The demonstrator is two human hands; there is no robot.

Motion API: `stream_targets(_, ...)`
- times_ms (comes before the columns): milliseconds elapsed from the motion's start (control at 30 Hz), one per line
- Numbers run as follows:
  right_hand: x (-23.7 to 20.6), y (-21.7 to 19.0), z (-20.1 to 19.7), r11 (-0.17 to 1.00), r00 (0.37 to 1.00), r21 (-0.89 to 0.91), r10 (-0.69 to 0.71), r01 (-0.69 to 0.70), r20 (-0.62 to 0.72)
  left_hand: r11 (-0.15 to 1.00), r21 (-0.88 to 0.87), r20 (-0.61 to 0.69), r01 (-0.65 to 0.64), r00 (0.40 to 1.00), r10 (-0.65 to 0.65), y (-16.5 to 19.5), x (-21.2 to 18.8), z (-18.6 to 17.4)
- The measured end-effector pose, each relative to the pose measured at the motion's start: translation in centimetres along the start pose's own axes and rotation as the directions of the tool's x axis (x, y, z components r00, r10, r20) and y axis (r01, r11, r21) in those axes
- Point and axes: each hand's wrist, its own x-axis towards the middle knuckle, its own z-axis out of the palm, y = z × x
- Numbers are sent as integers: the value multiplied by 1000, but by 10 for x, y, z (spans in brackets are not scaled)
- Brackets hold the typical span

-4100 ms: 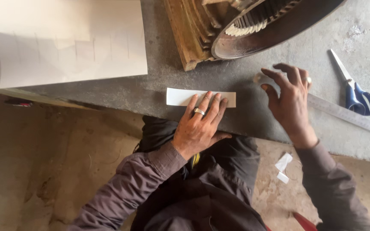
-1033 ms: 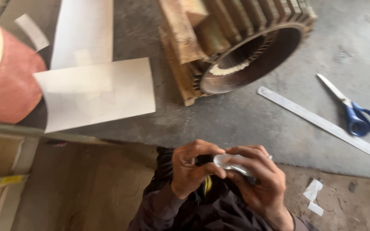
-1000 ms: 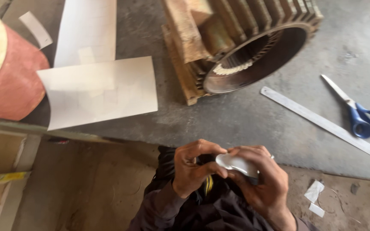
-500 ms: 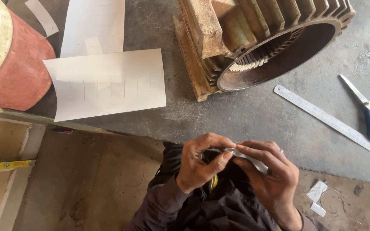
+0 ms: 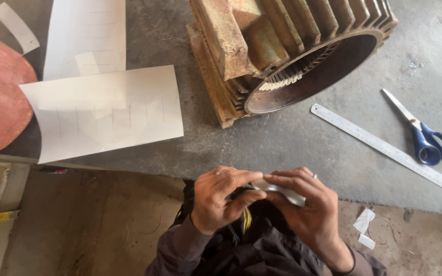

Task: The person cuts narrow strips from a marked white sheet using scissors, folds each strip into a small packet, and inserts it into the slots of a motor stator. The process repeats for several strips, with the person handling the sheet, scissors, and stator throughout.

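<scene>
Seen from above, low in the frame: left hand (image 5: 221,199) and right hand (image 5: 308,209) closed together on a small white paper strip (image 5: 282,190), pinched between fingertips just off the near edge of the grey worktop (image 5: 282,138). Apparently folding or creasing the strip; next likely needing a firm, even pinch along its length. Rusty motor housing (image 5: 282,51) upper centre, marked paper sheet (image 5: 108,112) left, steel ruler (image 5: 384,148) and blue-handled scissors (image 5: 425,138) right.

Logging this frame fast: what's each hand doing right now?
Left hand: closed on the paper strip.
Right hand: closed on the same paper strip.
</scene>
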Motion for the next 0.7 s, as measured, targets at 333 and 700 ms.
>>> stream_targets(333,100,123,-16,858,913,-513,-193,-20,-359,934,164,-148,317,944,-295,-42,18,-4)
stream_targets(700,119,133,10,787,900,-616,-247,-31,-360,928,215,-112,304,952,-286,-49,22,-6)
